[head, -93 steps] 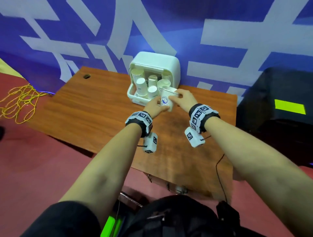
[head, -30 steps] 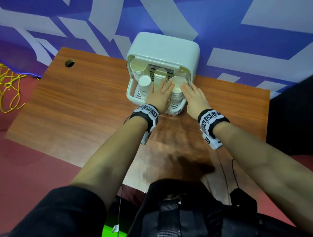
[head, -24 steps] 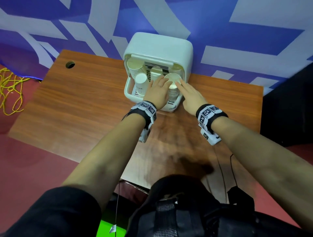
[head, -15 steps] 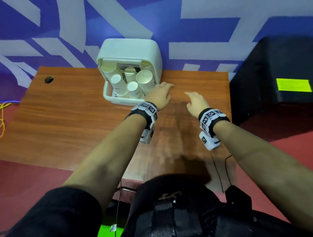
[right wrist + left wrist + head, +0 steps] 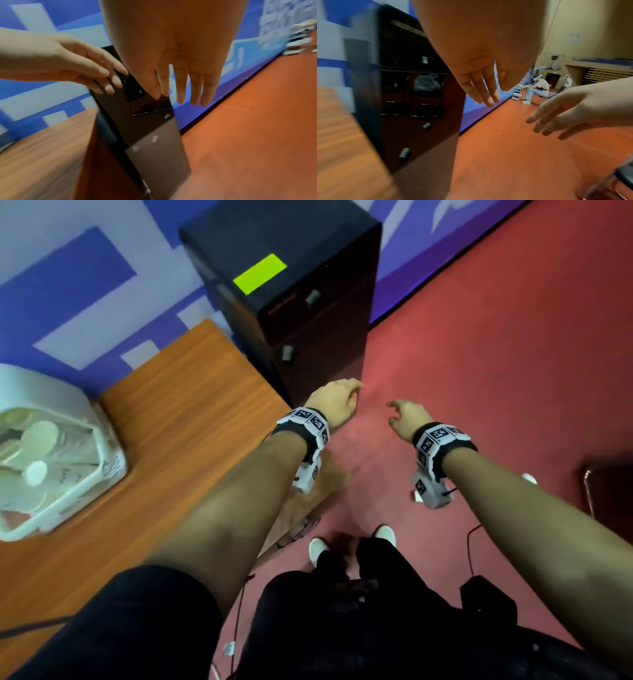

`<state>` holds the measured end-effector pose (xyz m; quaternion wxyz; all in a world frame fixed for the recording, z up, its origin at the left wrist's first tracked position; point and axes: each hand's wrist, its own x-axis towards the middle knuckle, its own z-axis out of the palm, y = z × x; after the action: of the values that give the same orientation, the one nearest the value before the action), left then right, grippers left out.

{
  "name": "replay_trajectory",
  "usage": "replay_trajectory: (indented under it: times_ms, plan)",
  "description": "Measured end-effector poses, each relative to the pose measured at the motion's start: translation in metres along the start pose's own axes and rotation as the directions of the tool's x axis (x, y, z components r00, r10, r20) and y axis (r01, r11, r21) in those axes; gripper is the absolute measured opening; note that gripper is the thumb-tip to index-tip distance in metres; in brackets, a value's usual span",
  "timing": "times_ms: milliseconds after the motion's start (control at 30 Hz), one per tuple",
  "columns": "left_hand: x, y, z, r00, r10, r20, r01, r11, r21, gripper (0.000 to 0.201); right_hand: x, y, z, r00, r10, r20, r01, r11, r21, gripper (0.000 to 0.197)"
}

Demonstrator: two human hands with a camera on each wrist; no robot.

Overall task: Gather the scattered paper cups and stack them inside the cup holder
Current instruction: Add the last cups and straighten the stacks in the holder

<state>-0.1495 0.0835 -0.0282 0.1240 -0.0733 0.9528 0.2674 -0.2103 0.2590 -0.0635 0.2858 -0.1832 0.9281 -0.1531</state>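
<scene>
Both the left hand (image 5: pixel 334 405) and the right hand (image 5: pixel 407 419) hang empty with slack fingers over the red floor (image 5: pixel 496 364), the left nearer the cup holder (image 5: pixel 82 419) of stacked cups (image 5: pixel 39 440) far left on the worktop (image 5: pixel 191 405).

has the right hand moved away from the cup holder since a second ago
Yes. The right hand has gone rightward, off the table edge and over the red floor, far from the cup holder.
</scene>
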Motion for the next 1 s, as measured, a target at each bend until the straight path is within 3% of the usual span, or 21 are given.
replay_trajectory:
  times_ms: [233,533,733,1000]
  plan:
    - [0.077,0.124,0.112,0.965,0.001,0.262,-0.003,1.000,0.008,0.043,-0.020,0.187,-0.029,0.959,0.269,0.086,-0.275,0.959,0.067,0.043]
    - [0.125,0.224,0.297,0.884,-0.165,0.436,0.226,0.970,-0.090,0.044,-0.015,0.368,-0.017,0.896,0.361,0.260,-0.381,0.924,0.029,0.040]
    - [0.158,0.211,0.411,0.864,-0.279,0.419,0.347,0.933,-0.096,0.043,0.041,0.431,0.049,0.887,0.351,0.300,-0.387,0.920,0.068,0.041]
    - [0.239,0.089,0.574,0.801,-0.536,0.267,0.596,0.756,-0.270,0.047,0.188,0.483,0.203,0.913,0.262,0.311,-0.323,0.933,0.162,0.047]
